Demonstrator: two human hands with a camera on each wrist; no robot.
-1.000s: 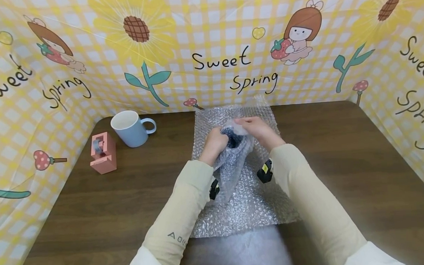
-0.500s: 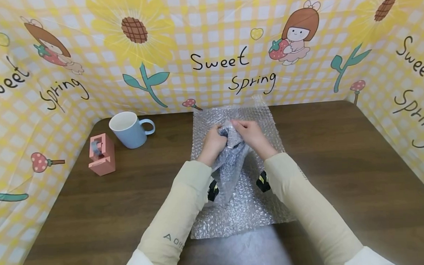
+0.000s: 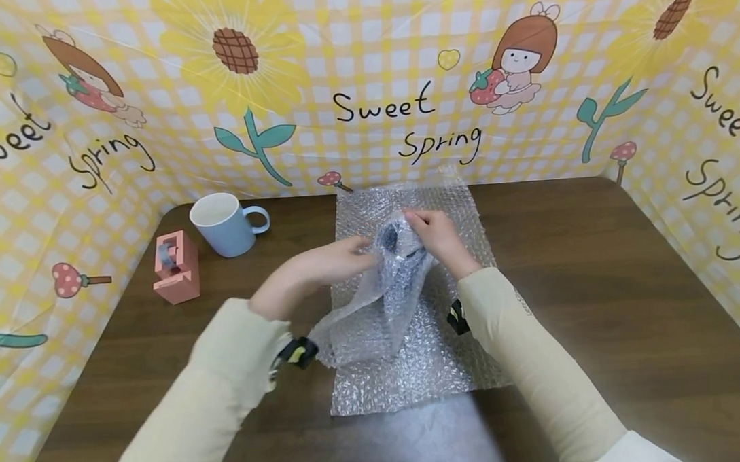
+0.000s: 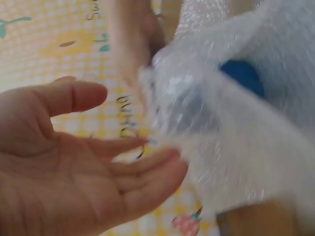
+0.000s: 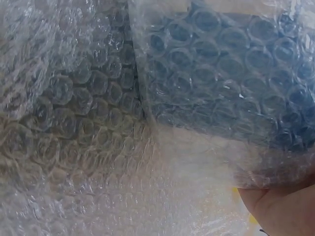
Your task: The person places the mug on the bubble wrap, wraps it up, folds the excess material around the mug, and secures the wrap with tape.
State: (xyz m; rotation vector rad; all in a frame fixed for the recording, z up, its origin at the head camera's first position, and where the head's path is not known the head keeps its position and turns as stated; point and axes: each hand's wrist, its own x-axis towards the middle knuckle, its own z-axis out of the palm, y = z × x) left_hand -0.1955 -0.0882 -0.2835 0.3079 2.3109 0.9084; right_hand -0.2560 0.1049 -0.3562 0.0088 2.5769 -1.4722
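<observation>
Above a sheet of bubble wrap [image 3: 359,398] on a wood-grain table [image 3: 580,285], we see a bubble-wrapped bundle [image 3: 406,274] with something blue [image 5: 211,73] inside. The right hand [image 3: 439,237] pinches its top end; the left hand [image 3: 325,263], fingers loosely extended, grips nothing, though we cannot tell whether its fingertips touch the wrapping. We judge the bundle light and slippery, soft outside, its contents perhaps fragile, and best held round the filled middle rather than by the loose flap [image 3: 355,335].
</observation>
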